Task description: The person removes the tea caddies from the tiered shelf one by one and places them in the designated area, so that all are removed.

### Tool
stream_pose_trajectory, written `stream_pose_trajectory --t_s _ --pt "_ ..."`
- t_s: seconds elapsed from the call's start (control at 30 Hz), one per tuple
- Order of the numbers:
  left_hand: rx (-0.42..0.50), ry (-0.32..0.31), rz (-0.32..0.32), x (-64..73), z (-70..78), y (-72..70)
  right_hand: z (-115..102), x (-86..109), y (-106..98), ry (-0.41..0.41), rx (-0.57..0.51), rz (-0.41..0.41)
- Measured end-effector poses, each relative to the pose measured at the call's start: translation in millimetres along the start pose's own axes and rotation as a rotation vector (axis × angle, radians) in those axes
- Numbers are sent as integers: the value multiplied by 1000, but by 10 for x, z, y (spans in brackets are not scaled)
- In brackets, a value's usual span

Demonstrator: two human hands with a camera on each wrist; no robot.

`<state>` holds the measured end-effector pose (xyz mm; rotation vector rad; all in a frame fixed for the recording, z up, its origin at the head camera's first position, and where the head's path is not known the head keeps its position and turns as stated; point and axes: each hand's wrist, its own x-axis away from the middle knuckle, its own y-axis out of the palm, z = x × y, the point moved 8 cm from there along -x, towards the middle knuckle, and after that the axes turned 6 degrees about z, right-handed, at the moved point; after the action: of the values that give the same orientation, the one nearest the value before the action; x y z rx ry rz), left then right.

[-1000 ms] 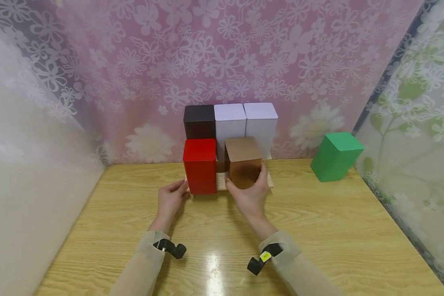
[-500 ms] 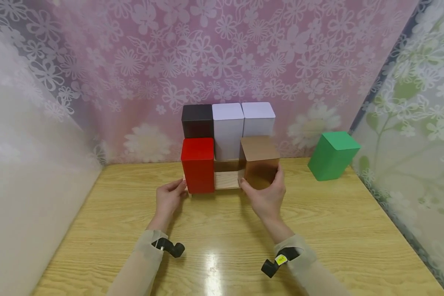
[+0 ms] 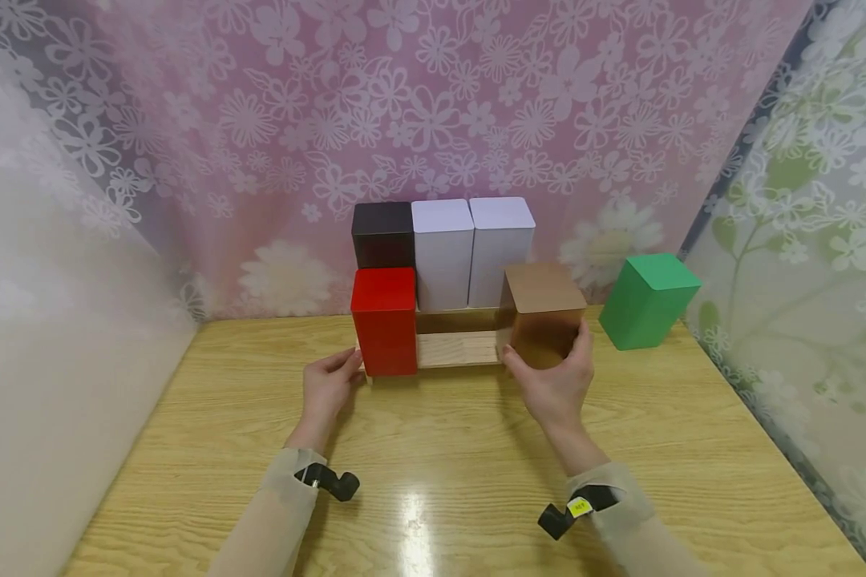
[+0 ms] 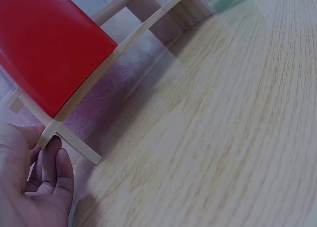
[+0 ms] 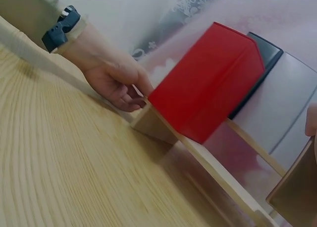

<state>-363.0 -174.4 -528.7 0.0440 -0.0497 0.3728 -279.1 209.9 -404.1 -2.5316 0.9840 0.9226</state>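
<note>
My left hand (image 3: 328, 393) pinches the left end of a two-step wooden rack (image 3: 458, 350). In the left wrist view its thumb lies over the wood and the fingers (image 4: 49, 167) curl beneath. A red box (image 3: 384, 320) stands upright on the front step, right beside that hand. My right hand (image 3: 559, 389) grips a brown box (image 3: 544, 292) at the rack's right end, thumb on its left side and fingers on its right. The brown box hides that end of the rack. Only a corner of the brown box (image 5: 297, 187) shows in the right wrist view.
On the back step stand a black box (image 3: 384, 232) and two white boxes, one in the middle (image 3: 443, 256) and one at right (image 3: 501, 248). A green box (image 3: 649, 300) stands on the table (image 3: 433, 449) farther right. Flowered curtain (image 3: 433, 120) hangs behind.
My right hand has carried the brown box rightward, from in front of the white boxes to the rack's right end, uncovering the front step. The left hand keeps its place.
</note>
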Motion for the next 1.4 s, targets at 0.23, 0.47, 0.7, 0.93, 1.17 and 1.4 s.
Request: stream_pose_trajectory --t_s 0.23,0.47,0.7,0.93,1.17,1.4 --pt "-21 -4 -7 24 33 -1 -265 -101 -179 -1 -2 14" --pt "-29 -3 0 23 31 -20 -191 -161 -354 63 3 23" --pt "-39 -3 -1 13 31 -18 -44 -201 -477 96 30 42" --pt "-43 -2 -2 33 40 -11 454 -168 -531 121 56 30" --pt "-29 12 -4 32 43 -8 838 -109 -548 166 116 6" --pt "-26 20 4 7 21 -7 988 -84 -553 165 130 25"
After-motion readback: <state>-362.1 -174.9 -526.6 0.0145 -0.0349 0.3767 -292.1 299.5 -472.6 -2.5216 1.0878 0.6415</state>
